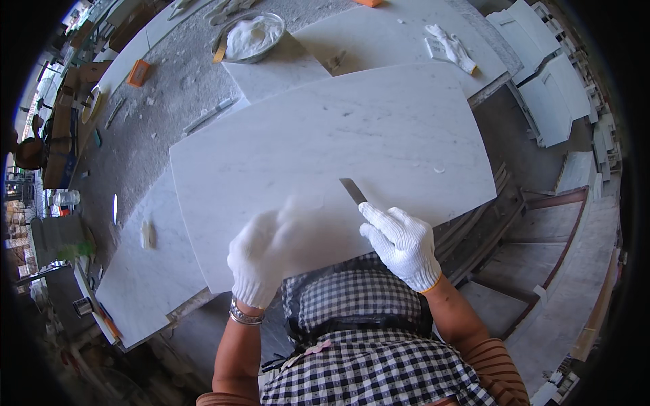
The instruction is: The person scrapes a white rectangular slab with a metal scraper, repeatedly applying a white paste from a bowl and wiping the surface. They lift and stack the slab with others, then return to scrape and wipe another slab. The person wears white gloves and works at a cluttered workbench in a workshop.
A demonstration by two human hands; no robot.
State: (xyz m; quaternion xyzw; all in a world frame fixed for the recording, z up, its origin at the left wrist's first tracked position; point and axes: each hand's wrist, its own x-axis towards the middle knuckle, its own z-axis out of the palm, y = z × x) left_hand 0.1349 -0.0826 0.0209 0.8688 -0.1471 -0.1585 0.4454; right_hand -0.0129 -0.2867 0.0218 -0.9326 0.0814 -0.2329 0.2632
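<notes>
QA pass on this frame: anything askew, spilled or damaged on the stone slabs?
Nothing damaged. The top white slab lies skewed across the slabs under it, corners overhanging. White powder dusts the bench near the metal bowl. Spare gloves lie loose. The right hand holds a flat blade; the left hand is blurred on the slab.
</notes>
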